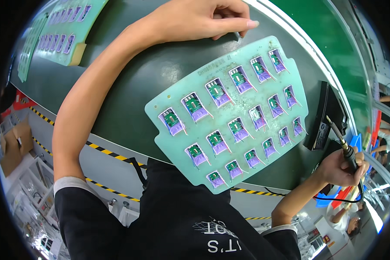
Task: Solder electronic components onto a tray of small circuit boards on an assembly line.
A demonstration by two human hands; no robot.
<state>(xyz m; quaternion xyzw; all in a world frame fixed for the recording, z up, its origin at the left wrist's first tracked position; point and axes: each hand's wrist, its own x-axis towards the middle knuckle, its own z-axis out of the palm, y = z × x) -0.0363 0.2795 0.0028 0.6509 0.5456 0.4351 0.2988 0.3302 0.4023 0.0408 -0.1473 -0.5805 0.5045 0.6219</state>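
A pale green tray (242,113) lies tilted on the dark worktable. In its slots sit several purple cells, each with a small green circuit board (216,91) and thin red and dark wires. Beyond the tray's far edge is my left hand (219,21), its fingers curled and the thumb against the forefinger. What they pinch, if anything, I cannot make out. My right hand (340,168) is wrapped round the handle of a soldering iron (350,156) at the right. Its metal tip points up and away, apart from the tray, and its black cable hangs below the hand.
A second green tray of purple cells (65,32) stands at the far left on a tan block (77,54). Next to the soldering iron is a black box-like stand (320,117). A green belt (307,26) runs behind a pale rail. Other people are at the right.
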